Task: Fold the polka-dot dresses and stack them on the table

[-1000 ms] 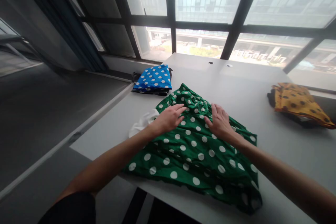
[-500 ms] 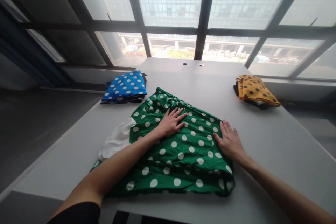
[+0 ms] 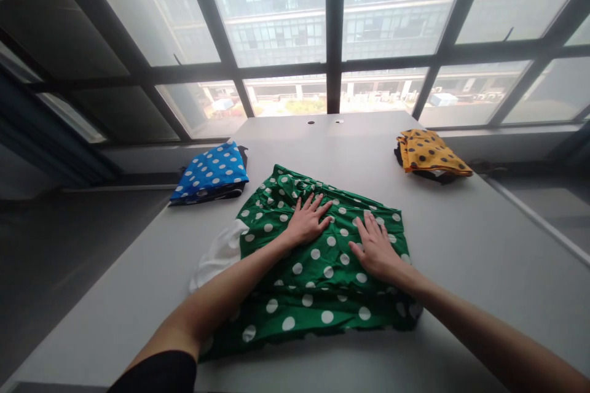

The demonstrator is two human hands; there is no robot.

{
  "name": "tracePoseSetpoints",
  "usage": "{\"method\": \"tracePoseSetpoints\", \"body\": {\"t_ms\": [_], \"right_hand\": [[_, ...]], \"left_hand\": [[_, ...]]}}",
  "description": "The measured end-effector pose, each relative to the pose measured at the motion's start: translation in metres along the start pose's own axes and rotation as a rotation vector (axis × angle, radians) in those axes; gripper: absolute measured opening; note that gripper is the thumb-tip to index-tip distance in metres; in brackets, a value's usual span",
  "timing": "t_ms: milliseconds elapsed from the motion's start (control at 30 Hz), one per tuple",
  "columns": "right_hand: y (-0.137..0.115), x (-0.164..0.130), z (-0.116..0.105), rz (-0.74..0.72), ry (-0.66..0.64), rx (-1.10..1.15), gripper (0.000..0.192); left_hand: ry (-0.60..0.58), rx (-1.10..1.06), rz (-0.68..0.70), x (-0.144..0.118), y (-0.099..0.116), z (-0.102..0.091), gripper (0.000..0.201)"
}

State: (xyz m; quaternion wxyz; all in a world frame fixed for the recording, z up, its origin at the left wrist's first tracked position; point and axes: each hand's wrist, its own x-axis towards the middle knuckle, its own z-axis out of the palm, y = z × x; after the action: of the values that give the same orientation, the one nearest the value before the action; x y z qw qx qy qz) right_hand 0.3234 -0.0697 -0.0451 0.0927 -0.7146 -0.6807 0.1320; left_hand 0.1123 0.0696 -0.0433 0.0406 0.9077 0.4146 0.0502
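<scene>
R hand [image 3: 377, 253] has come in off the right edge of the green dotted cloth [image 3: 313, 267], now on its right half; L hand [image 3: 308, 222] stays nr the gathered part. Both palms down, fingers extended, nothing gripped. Cloth's on the white table [image 3: 465, 258], nearer than the blue bundle [image 3: 212, 172] & yellow bundle [image 3: 431, 153]. Risk, prob.: uneven pressure bunches fabric btwn the palms. L forearm, right by the white piece [image 3: 219, 255], might drag it askew.
</scene>
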Motion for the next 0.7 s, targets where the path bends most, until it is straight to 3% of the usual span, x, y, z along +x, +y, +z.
{"method": "tracePoseSetpoints", "body": {"t_ms": [100, 233, 333, 433, 567, 700], "right_hand": [[0.015, 0.017, -0.002, 0.098, -0.034, -0.022, 0.077], [0.051, 0.024, -0.005, 0.112, 0.076, -0.140, 0.075], [0.065, 0.021, -0.007, 0.115, 0.111, -0.181, 0.072], [0.067, 0.018, -0.008, 0.117, 0.115, -0.183, 0.070], [0.064, 0.017, -0.009, 0.106, 0.126, -0.173, 0.069], [0.063, 0.018, -0.010, 0.116, 0.126, -0.156, 0.069]], "left_hand": [[0.025, -0.003, -0.019, 0.026, 0.025, 0.009, 0.065], [-0.005, -0.039, 0.001, 0.061, 0.036, 0.016, 0.068], [0.004, -0.035, 0.010, 0.080, 0.013, 0.011, 0.068], [0.036, -0.011, -0.106, 0.094, -0.030, 0.003, 0.066], [-0.028, 0.003, -0.213, 0.107, -0.079, -0.010, 0.063], [-0.024, 0.019, -0.252, 0.113, -0.086, -0.025, 0.062]]}}
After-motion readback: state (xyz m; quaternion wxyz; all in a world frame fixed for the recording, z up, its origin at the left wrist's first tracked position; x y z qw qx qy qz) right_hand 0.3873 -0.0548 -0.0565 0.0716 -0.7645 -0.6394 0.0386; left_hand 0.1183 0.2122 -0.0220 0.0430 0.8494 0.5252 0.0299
